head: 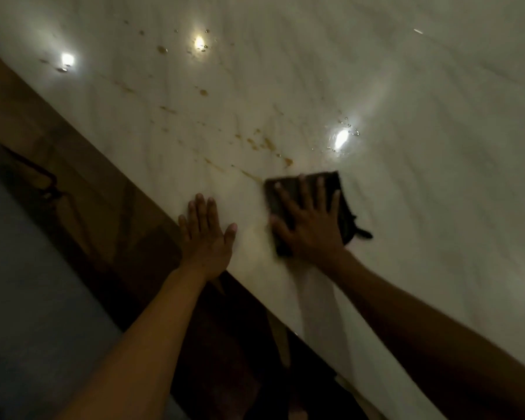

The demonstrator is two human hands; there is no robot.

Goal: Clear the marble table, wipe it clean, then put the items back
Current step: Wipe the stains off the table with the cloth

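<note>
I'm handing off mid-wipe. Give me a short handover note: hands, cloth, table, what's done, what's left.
Right hand: fingers spread flat, pressing the dark cloth onto the marble table.
Left hand: open, palm flat on the marble near its edge, holding nothing.
Done: no items stand on the part of the table in view.
Left: brown stains and water droplets lie beyond the cloth, more toward the far side. Finish wiping them, then put the items back; they are out of view.
</note>
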